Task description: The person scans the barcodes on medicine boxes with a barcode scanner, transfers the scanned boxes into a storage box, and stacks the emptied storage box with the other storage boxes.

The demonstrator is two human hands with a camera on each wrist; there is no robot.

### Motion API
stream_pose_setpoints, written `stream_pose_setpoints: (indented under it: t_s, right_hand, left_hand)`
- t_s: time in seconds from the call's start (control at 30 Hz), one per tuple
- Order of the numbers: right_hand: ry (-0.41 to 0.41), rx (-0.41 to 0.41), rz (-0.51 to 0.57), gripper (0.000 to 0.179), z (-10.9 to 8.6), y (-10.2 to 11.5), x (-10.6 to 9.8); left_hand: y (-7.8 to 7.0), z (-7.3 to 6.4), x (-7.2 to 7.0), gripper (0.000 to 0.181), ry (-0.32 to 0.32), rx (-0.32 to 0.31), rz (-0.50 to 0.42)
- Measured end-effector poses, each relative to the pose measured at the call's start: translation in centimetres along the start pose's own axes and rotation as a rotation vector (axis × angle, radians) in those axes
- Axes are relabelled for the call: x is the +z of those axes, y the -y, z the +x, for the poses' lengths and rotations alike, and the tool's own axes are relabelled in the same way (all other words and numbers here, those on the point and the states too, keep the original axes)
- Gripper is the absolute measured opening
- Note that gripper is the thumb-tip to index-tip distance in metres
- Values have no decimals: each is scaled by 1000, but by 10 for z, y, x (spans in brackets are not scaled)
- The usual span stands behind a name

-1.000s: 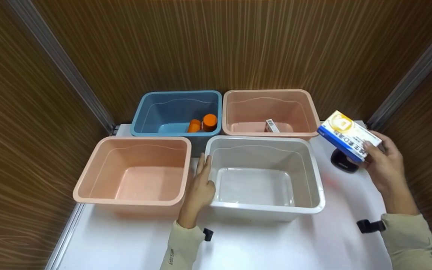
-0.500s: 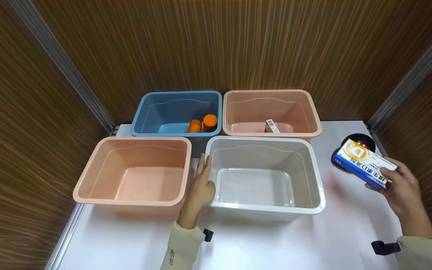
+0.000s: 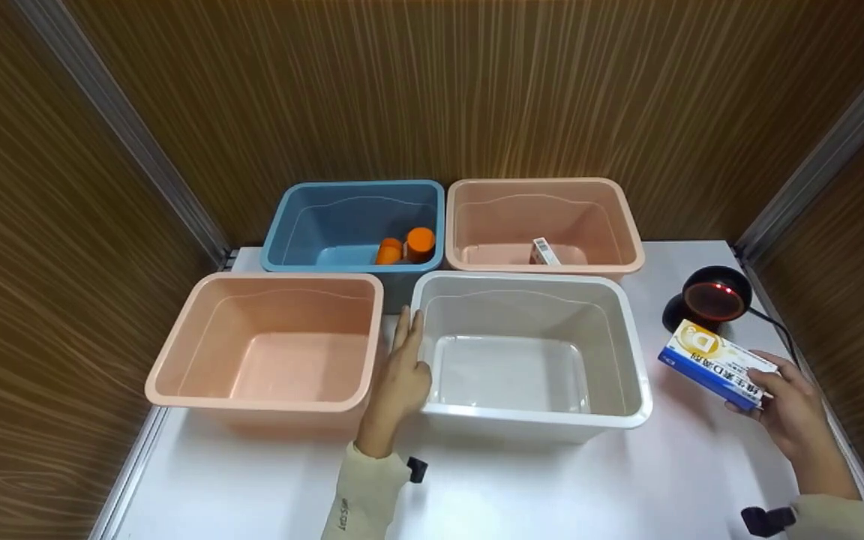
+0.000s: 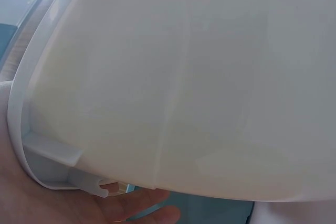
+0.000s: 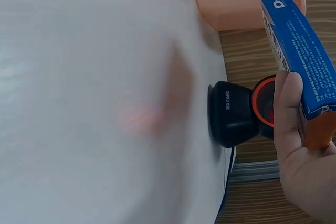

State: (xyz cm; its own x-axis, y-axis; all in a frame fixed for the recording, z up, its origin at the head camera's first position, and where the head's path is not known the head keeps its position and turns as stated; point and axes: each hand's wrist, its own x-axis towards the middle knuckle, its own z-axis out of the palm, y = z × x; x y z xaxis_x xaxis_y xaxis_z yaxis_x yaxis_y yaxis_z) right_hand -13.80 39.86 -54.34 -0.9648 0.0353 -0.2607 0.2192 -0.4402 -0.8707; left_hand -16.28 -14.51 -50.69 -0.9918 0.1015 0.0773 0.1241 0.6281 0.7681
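Observation:
My right hand (image 3: 798,409) pinches a white, blue and yellow vitamin D box (image 3: 718,365) by its near end. The box is tilted above the table, in front of a black scanner (image 3: 717,294) with a red-lit round face. In the right wrist view the box's blue side (image 5: 304,51) shows, with my fingers (image 5: 289,93) along its edge. My left hand (image 3: 400,379) lies at the left side of the white bin (image 3: 529,416), fingers extended; in the left wrist view it touches the bin's rim (image 4: 17,111).
A peach bin (image 3: 263,405) stands left of my left hand. Behind are a blue bin (image 3: 353,185) with two orange-capped items (image 3: 420,244) and another peach bin (image 3: 537,185) holding a small white box (image 3: 544,253). The scanner's cable (image 3: 781,330) runs along the right edge.
My right hand has drawn the vitamin D box back toward me from over the scanner, whose lit face is now uncovered. My left hand has stayed put.

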Motion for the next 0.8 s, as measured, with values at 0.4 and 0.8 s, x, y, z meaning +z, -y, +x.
stream_pose_setpoints:
  t_s: [0.4, 0.8]
  right_hand:
    - [2, -15, 13, 31, 0, 22, 17]
    - [-9, -254, 93, 39, 13, 63, 81]
  left_hand:
    - [-1, 0, -1, 72, -6, 26, 11]
    - [-1, 0, 0, 73, 0, -1, 0]
